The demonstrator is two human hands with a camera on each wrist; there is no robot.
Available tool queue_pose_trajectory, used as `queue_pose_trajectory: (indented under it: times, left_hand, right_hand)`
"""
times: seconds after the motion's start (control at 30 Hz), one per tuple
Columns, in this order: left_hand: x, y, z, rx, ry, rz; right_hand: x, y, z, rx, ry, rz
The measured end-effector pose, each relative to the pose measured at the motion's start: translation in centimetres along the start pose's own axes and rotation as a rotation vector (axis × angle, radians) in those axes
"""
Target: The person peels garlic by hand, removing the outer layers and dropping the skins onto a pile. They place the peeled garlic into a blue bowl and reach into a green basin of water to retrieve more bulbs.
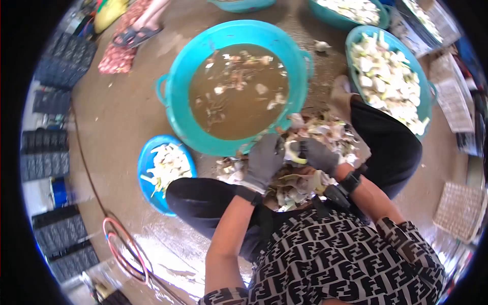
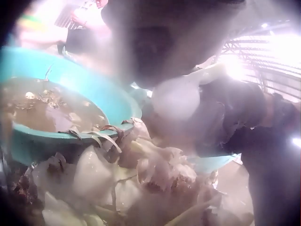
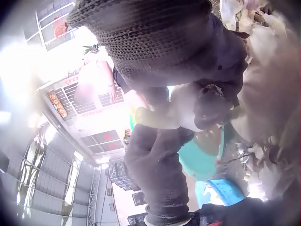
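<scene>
Grey knitted gloves cover both hands, which meet over a heap of garlic peelings [image 1: 325,133] between the knees. My right hand [image 1: 319,155] grips a white garlic bulb [image 1: 295,153], its fingers curled round it. Close against the bulb's other side is my left hand [image 1: 265,161]. In the right wrist view, the left thumb and fingers lie on either side of the bulb's pale stem [image 3: 155,118]. The smooth white bulb [image 2: 176,100] also shows in the left wrist view, with the right glove [image 2: 225,110] behind it. More bulbs and loose skins lie in the lap below the hands.
A large teal tub [image 1: 178,101] of murky water with floating skins stands ahead. At the left knee is a blue basin [image 1: 144,175] of cut stems; a teal basin [image 1: 426,104] of peeled bulbs stands right. Black crates [image 1: 61,56] line the left, near a hose [image 1: 109,239].
</scene>
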State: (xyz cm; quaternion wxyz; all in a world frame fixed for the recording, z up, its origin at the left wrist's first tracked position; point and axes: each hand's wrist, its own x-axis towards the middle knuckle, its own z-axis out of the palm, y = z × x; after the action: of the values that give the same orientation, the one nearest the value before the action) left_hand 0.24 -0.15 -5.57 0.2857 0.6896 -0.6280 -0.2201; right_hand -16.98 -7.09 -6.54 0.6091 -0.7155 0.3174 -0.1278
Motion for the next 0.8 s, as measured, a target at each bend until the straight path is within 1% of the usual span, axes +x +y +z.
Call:
queue_pose_trajectory:
  times: [0.03, 0.07, 0.1, 0.13, 0.17, 0.27, 0.3, 0.37, 0.4, 0.43, 0.47, 0.53, 0.57, 0.6, 0.63, 0.67, 0.7, 0.73, 0.8]
  left_hand:
    - [-0.3, -0.9, 0.5, -0.067, 0.046, -0.033]
    - [-0.5, 0.2, -0.8, -0.284, 0.030, -0.040]
    - [-0.6, 1.7, -2.7, -0.360, -0.026, 0.061]
    - [-0.8, 1.4, -2.0, -0.395, -0.045, 0.048]
    - [-0.7, 1.4, -2.3, -0.217, 0.019, 0.104]
    - [-0.2, -0.4, -5.8, -0.296, 0.055, 0.071]
    - [-0.7, -1.0, -7.4, -0.285, 0.086, 0.001]
    - [-1.4, -3.7, -12.0, -0.034, 0.124, -0.117]
    - [-1.9, -5.9, -14.1, 0.045, 0.204, -0.176]
    - [-2.6, -7.4, -16.9, 0.172, 0.206, -0.330]
    - [-3.6, -9.7, -19.5, 0.258, 0.128, -0.425]
    - [-4.9, -12.4, -22.5, 0.534, 0.228, -0.465]
    - [-4.0, -11.8, -23.5, 0.489, 0.234, -0.441]
    - [-2.6, -10.9, -24.2, 0.441, 0.240, -0.417]
    - [-1.1, -10.2, -23.9, 0.364, 0.214, -0.483]
    - [0.3, -10.8, -22.7, 0.239, 0.161, -0.485]
    - [2.0, -12.0, -21.0, 0.117, 0.105, -0.488]
    - [3.7, -13.1, -19.2, -0.001, 0.045, -0.490]
    - [7.5, -15.1, -15.3, 0.087, -0.016, -0.377]
  right_hand:
    - [0.2, 0.2, 0.0, -0.054, -0.016, -0.062]
    - [0.2, 2.4, 0.5, -0.391, 0.188, -0.260]
    - [0.4, -2.3, 0.1, -0.124, 0.081, -0.139]
    - [1.1, -2.4, 0.4, -0.129, 0.086, -0.146]
    - [1.8, -2.6, 0.7, -0.133, 0.091, -0.153]
    - [3.4, -4.1, 2.4, -0.016, -0.022, -0.212]
    - [3.8, -4.4, 2.7, 0.018, -0.075, -0.212]
    - [4.6, -3.5, 3.3, 0.242, -0.119, 0.087]
    - [4.9, -2.7, 3.6, 0.354, -0.136, 0.244]
    - [4.9, -2.0, 3.8, 0.380, -0.168, 0.319]
    - [4.5, -1.1, 4.1, 0.104, -0.138, 0.168]
    - [3.4, 1.2, 4.5, -0.453, -0.059, -0.124]
    - [3.6, 3.0, 4.1, -0.455, -0.213, 0.045]
    - [3.4, 4.7, 3.8, -0.505, -0.202, 0.102]
    - [3.3, 5.4, 3.6, -0.557, -0.195, 0.155]
    - [3.4, 6.1, 3.2, -0.608, -0.193, 0.203]
    - [3.8, 6.9, 2.6, -0.620, -0.246, 0.306]
    - [3.7, 5.8, 2.2, -0.589, -0.265, 0.308]
    - [4.0, 3.4, 1.1, -0.531, -0.296, 0.303]
